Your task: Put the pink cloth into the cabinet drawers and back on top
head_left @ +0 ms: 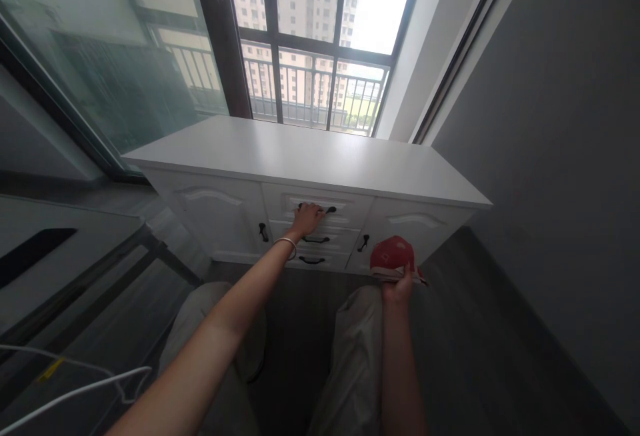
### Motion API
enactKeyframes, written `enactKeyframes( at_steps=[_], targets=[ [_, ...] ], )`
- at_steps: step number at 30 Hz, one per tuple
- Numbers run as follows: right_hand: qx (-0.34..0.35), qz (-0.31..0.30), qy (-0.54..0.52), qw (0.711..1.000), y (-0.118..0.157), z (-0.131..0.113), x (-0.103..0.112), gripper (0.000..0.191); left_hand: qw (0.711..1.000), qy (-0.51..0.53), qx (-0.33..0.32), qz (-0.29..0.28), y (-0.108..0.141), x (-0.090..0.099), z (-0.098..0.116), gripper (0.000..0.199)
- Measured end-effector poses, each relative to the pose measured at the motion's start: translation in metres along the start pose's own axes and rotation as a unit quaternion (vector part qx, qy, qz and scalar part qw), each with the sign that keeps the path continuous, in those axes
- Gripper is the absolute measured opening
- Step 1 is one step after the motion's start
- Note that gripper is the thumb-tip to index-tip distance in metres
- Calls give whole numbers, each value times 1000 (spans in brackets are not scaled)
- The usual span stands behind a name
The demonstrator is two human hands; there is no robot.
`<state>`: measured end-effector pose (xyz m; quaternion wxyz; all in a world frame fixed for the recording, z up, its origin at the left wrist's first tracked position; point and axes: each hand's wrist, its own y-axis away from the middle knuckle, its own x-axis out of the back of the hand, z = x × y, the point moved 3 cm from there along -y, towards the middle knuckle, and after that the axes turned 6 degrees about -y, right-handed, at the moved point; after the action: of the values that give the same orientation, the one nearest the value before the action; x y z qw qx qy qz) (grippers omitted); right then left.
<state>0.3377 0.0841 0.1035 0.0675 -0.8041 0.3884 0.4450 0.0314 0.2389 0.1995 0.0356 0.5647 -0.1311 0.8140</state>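
Note:
My left hand (309,219) reaches forward to the top drawer (350,213) of a white cabinet (310,156). Its fingers are curled over the black drawer handle (331,210), covering the handle's middle. In my right hand (403,286), low in front of the right cabinet door (425,229), is a red patterned cloth item (393,253) with a pale edge, rounded at the top; whether it is a cap or a folded cloth I cannot tell. All the drawers and both doors look closed.
Two lower drawer handles (312,261) sit below my left hand. A table-like frame (100,223) stands at the left, with a white cable (75,396) near it. A grey wall (540,156) rises at the right, and a window (310,43) is behind the cabinet.

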Motion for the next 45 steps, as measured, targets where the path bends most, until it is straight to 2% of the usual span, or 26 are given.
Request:
enactKeyframes(
  at_steps=[3,8,12,15,17,18,19,20,22,24,27,31,35,39,45],
  targets=[
    [14,56,2,998,3,0,0,30,1000,15,-17,-3,-1,0,-5,42],
    [10,43,17,999,3,6,0,30,999,38,-21,-6,-8,7,-8,42],
    [-8,33,-2,999,2,11,-1,28,998,61,-17,3,-7,15,-1,44],
    [-22,42,-6,999,0,13,-3,25,994,76,-15,73,16,11,7,44],
    [-20,52,-5,998,-1,14,-4,24,984,77,-5,158,42,-1,10,44],
    [-15,54,-3,998,-1,14,-5,24,982,69,1,177,55,-11,11,43],
    [-10,54,-1,999,-1,14,-7,23,984,57,2,169,67,-23,11,42],
    [-4,54,1,999,-1,13,-8,23,990,38,2,138,76,-37,11,41],
    [0,56,5,998,0,14,-10,24,999,-12,13,51,88,-64,6,38],
    [-8,58,8,998,3,15,-13,25,998,-51,32,-13,90,-85,-3,40],
    [-23,62,9,998,7,16,-17,24,995,-69,38,-56,82,-104,-15,47],
    [-12,53,22,998,10,16,-22,24,991,-77,23,-105,72,-122,-24,51],
    [-11,45,27,999,12,16,-23,25,989,-80,20,-120,70,-136,-30,60],
    [-19,50,29,998,10,14,-20,27,990,-74,9,-121,72,-143,-36,73],
    [-36,18,28,999,6,12,-16,32,989,-64,10,-132,76,-149,-39,81]
  ],
)
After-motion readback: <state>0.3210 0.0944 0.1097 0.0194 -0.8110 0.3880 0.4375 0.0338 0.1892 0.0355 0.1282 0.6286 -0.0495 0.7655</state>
